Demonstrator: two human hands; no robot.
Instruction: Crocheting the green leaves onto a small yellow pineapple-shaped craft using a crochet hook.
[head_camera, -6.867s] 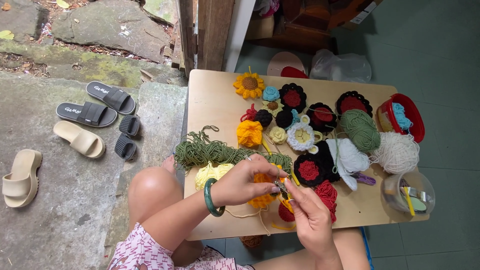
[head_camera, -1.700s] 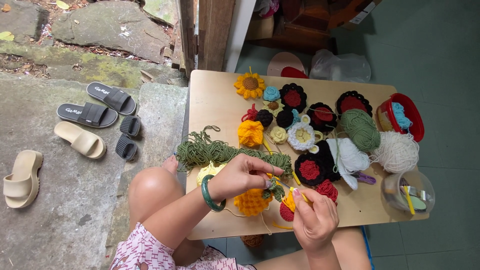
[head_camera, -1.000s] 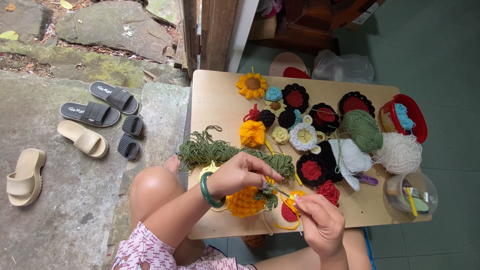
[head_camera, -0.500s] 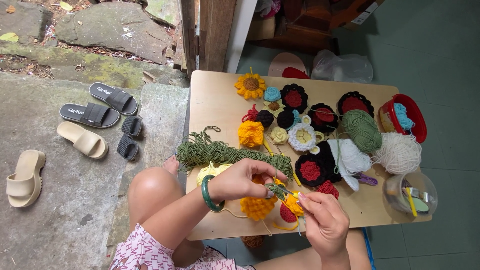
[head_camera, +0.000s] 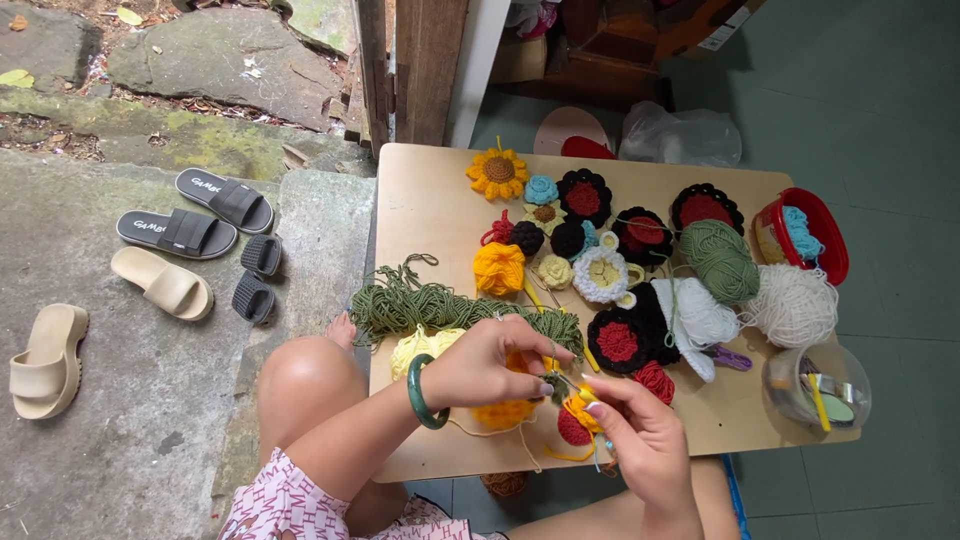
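- our left hand (head_camera: 480, 362) curls shut over the orange crochet piece (head_camera: 503, 410), thumb and fingertips pinching its upper edge; a green bangle (head_camera: 418, 392) sits on that wrist.
- our right hand (head_camera: 640, 440) is closed too, thumb and forefinger nipped on what looks like a crochet hook with yellow yarn (head_camera: 583, 397) at its tip; the hook itself is too small to make out clearly.
- the orange crochet piece hangs at the near edge of the wooden table (head_camera: 430, 210), between both hands, with a loose yarn tail trailing below it.
- we judge the piece light, soft and floppy; it should give under pressure and not slip, so it is best held at the edge close to the working stitch.
- just beyond the hands on the table lies a green yarn bundle (head_camera: 430, 305) beside a pale yellow piece (head_camera: 415, 350).
- farther across the table: crochet flowers, a green yarn ball (head_camera: 720, 260), a white yarn ball (head_camera: 795, 305), a red tub (head_camera: 825, 235), a clear container (head_camera: 820, 385).
- left of the table, sandals (head_camera: 180, 232) rest on stone.
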